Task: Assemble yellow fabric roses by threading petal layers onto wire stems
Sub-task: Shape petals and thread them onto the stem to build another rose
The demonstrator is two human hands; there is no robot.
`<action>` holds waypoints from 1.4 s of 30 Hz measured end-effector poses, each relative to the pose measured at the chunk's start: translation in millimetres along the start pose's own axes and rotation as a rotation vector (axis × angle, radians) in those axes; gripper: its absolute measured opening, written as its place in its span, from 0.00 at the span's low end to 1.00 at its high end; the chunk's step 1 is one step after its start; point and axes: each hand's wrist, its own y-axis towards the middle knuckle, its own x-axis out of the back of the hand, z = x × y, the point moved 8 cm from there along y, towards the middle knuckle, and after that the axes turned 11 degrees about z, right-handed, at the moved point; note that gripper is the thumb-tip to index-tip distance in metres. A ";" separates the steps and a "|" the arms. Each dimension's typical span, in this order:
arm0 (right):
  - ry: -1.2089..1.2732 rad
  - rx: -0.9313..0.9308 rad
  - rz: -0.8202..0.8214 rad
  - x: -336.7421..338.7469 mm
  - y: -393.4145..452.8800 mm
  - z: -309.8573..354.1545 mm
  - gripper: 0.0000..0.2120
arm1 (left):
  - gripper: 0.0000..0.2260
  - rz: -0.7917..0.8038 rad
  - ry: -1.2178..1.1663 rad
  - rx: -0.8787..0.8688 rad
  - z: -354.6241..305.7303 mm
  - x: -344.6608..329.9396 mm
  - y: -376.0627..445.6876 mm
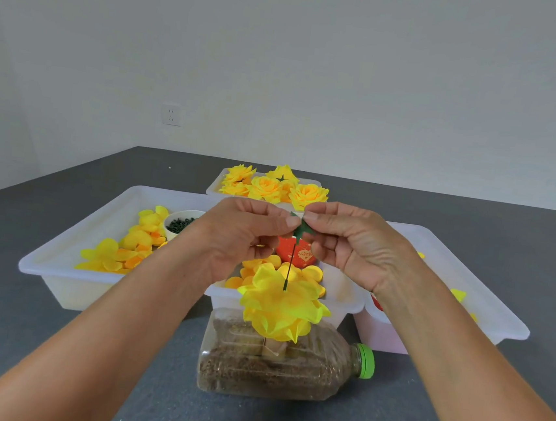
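- Left hand [245, 232] raised at centre, fingers curled, thumb and fingertips pinching the green calyx [301, 229] from its left side.
- Right hand [351, 243] pinching the same calyx from the right, fingertips of both hands almost meeting; both equally near.
- Wire stem [289, 265] running nearly upright, straight down from the calyx and the hands.
- Yellow petal layers [282, 309] stacked lower on that stem, ruffled, bloom facing down over the plastic bottle [285, 367].
- Probably next: sliding the calyx down along the stem onto the petals.
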 end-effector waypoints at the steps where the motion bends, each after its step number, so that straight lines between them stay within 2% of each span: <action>1: -0.015 -0.008 0.000 -0.3 0.0 -0.8 0.11 | 0.04 -0.005 -0.024 0.020 1.7 0.4 0.2; 4: -0.090 -0.051 -0.012 1.4 -1.4 -5.4 0.06 | 0.04 -0.033 -0.067 0.070 9.9 1.9 0.5; 10: -0.158 -0.147 -0.026 5.1 -4.3 -13.4 0.06 | 0.09 -0.055 -0.111 0.146 23.6 0.5 1.0; 20: -0.047 -0.270 -0.011 3.2 -1.8 -26.0 0.06 | 0.05 -0.020 -0.181 0.283 36.4 -5.4 2.1; 26: 0.073 -0.316 -0.024 1.9 -1.9 -34.5 0.05 | 0.05 0.016 -0.254 0.313 41.4 -8.8 3.3; 33: 0.061 -0.323 -0.012 0.8 -1.5 -38.4 0.06 | 0.05 0.066 -0.395 0.293 47.3 -14.8 1.9; 37: 0.027 -0.360 -0.022 0.5 -2.9 -43.8 0.07 | 0.06 0.043 -0.317 0.325 51.6 -13.4 1.0; 42: -0.172 -0.344 -0.039 2.2 -4.7 -43.3 0.07 | 0.08 -0.025 -0.017 0.320 49.0 -3.3 -0.7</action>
